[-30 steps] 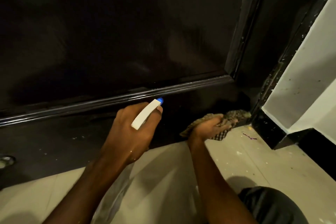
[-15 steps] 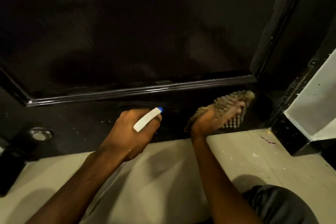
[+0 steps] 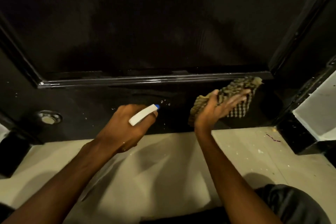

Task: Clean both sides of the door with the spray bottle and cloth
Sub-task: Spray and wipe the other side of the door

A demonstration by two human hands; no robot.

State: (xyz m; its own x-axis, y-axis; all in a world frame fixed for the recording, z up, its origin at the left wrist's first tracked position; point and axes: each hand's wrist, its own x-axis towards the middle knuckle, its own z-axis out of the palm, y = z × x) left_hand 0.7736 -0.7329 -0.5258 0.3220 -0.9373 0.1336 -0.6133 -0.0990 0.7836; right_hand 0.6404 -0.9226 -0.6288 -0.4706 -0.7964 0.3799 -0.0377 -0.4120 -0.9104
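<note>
Down low, in the head view, a person's left hand [image 3: 125, 129] is gripping a white spray bottle [image 3: 143, 117], its blue nozzle aiming at the black door [image 3: 127, 23] and its bottom rail, where droplets [image 3: 164, 101] are showing. The right hand [image 3: 216, 109] is pressing a checked cloth [image 3: 236, 92] flat-fingered against the rail's right end, beneath the moulding [image 3: 145, 79]. By this showing, wiping is reaching this face's foot; the other side seemingly remains.

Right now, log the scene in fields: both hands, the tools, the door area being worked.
Left hand: grips spray bottle, aimed at bottom rail
Right hand: straight fingers press checked cloth on the rail, near its right corner
Door: glossy black, droplets ahead of the bottle
Floor: pale, speckled
</note>
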